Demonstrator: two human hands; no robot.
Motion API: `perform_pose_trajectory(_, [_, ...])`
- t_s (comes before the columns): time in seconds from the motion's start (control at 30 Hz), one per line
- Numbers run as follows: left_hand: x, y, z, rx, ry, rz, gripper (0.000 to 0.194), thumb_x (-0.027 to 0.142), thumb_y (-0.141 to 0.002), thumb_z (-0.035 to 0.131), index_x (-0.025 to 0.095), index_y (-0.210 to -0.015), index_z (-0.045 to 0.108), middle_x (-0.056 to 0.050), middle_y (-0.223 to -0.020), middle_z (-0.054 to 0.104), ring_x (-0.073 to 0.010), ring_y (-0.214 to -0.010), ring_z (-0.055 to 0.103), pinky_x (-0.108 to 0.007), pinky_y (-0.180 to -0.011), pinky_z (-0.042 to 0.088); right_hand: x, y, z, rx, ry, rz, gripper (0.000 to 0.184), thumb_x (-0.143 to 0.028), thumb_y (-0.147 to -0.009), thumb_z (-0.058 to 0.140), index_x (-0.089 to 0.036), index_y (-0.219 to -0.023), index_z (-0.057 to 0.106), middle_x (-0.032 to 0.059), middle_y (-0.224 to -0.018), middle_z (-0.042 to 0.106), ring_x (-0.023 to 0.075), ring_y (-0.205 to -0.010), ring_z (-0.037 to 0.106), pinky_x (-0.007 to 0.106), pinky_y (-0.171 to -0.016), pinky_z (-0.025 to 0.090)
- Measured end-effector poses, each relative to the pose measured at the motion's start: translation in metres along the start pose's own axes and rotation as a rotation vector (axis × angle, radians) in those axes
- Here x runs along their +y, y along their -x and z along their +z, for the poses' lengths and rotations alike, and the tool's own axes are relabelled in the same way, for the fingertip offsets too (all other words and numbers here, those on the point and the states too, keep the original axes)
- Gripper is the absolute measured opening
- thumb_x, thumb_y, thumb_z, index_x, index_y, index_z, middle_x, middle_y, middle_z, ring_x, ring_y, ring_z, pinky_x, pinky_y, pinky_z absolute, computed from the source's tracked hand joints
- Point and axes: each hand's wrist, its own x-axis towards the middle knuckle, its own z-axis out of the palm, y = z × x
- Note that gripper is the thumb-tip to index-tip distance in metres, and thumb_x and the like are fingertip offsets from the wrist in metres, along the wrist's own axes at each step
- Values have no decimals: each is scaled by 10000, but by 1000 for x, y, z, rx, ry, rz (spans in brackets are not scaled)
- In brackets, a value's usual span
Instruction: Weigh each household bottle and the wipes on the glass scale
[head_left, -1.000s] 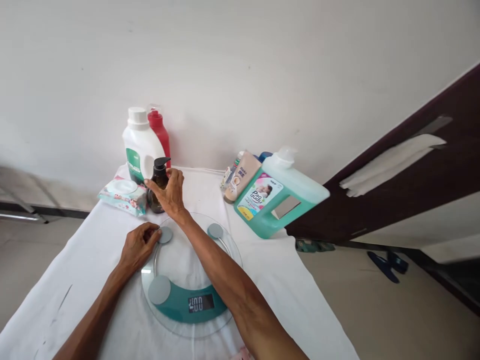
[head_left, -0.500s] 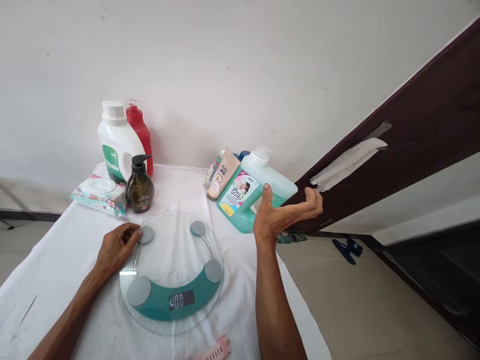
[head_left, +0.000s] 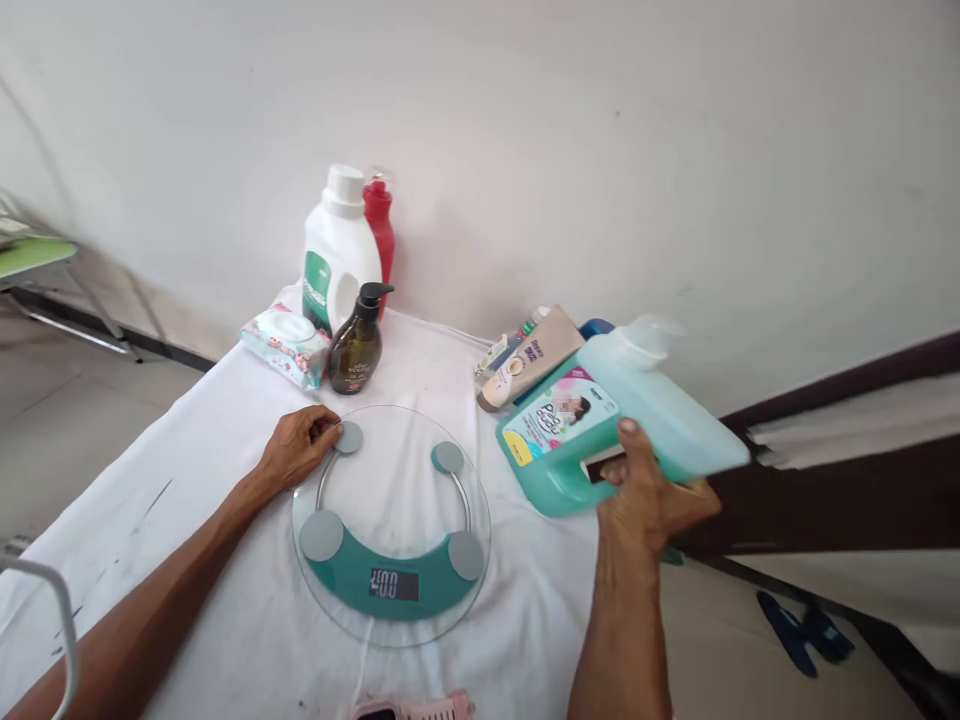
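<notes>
A round glass bathroom scale point(head_left: 367, 592) with a teal band and a lit display lies on the cloth. At its upper left edge, beside a grey pad, my left hand point(head_left: 300, 445) has its fingers curled closed on the glass rim. My right hand point(head_left: 651, 495) is wrapped round the handle of a large bottle of green liquid point(head_left: 559, 480) with a pump top. That bottle leans to the right. Its lower left side is near a beige tube point(head_left: 536, 355), which slants beside it.
A white jug point(head_left: 341, 235), a red bottle point(head_left: 380, 225), a dark pump bottle point(head_left: 356, 350) and a wipes pack point(head_left: 285, 345) stand at the back left. A pink-strapped watch point(head_left: 420, 708) lies at the front edge. Slippers point(head_left: 806, 635) lie on the floor to the right.
My right hand, spread open beside the green bottle before, has closed on its handle, and the bottle tilts more. My left hand stays at the scale's edge. The view has shifted left.
</notes>
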Motion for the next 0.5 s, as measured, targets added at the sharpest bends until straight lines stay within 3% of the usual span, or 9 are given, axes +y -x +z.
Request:
perform_pose_trajectory(0.13, [-5,1,2,4,9,17,289,445,-867,587,200,-878,739,-21,-712,688,-173,-631,592,-305,-645,469,-39,28,-9,-16,-26,-92,344,-377,-635,880,-290,-526,566,-5,-581,484,140,-448,332,384,-408,243])
perform_pose_trajectory(0.3, [-10,1,3,-19,-3,-3,269,404,-876,599,186,-938,743,-18,-723,670,-157,-632,562,-305,-655,450,-83,56,-6,-262,-134,-54,500,-404,-653,841,-289,-448,400,-41,-489,291,125,-427,249,360,-414,171])
perform_pose_trajectory(0.5, [-10,0,3,-16,-6,26,236,379,-884,602,185,-917,732,-15,-711,663,-149,-624,553,-301,-643,453,-79,90,14,-424,-279,110,469,-376,-621,834,-254,-445,418,-84,-406,311,85,-355,299,295,-364,264])
